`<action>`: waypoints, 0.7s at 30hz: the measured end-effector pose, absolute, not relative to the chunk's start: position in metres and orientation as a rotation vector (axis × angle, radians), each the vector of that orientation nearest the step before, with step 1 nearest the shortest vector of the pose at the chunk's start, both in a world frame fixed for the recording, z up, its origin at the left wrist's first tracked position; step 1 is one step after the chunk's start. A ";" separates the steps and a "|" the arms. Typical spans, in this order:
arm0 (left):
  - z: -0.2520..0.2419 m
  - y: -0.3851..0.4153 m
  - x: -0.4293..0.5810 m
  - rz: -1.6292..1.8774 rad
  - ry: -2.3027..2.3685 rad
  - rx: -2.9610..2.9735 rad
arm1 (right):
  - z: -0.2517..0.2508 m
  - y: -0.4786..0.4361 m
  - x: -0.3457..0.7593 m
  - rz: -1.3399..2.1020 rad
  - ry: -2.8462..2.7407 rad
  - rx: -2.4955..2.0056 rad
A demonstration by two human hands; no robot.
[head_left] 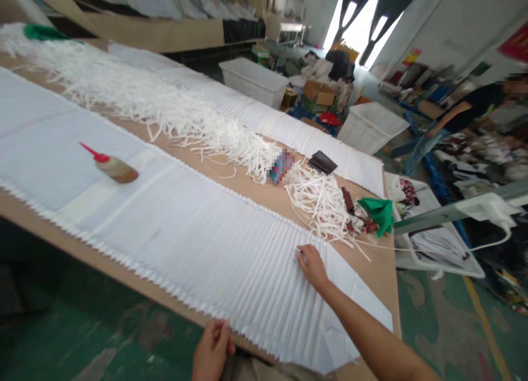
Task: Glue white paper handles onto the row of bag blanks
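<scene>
A long white pleated sheet (214, 249) lies across the table, with narrow folds close together towards its right end. My right hand (314, 266) rests over the folds near that end, fingers bent and drawn together; a small greyish bit shows between them, too small to name. At the table's near edge is my left hand (212, 349), its fingers curled in beside the sheet's toothed border. Whatever it may pinch is hidden. Further left, a squeeze bottle (117, 169) with a red nozzle and brownish contents lies on its side on the sheet.
Beyond the sheet runs a heap of white strips (198, 117), with a dark wallet-like item (323, 162) and green cloth (377, 215) nearby. Another pleated sheet (268, 117) lies along the far edge. White bins (373, 125) stand behind; a person (449, 117) is at the right.
</scene>
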State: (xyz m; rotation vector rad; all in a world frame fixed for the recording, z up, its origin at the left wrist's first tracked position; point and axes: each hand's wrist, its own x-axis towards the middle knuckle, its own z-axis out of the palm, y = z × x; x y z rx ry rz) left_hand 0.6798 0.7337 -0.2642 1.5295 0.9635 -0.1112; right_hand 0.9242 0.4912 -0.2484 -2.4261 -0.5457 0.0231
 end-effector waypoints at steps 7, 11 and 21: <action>-0.255 0.732 0.679 -0.058 0.891 1.618 | -0.256 0.505 0.973 0.134 -0.418 -2.399; -0.264 0.734 0.673 -0.047 0.884 1.689 | -0.265 0.542 1.002 0.180 -0.415 -2.409; -0.283 0.740 0.667 -0.077 0.946 1.621 | -0.280 0.587 1.050 0.242 -0.435 -2.579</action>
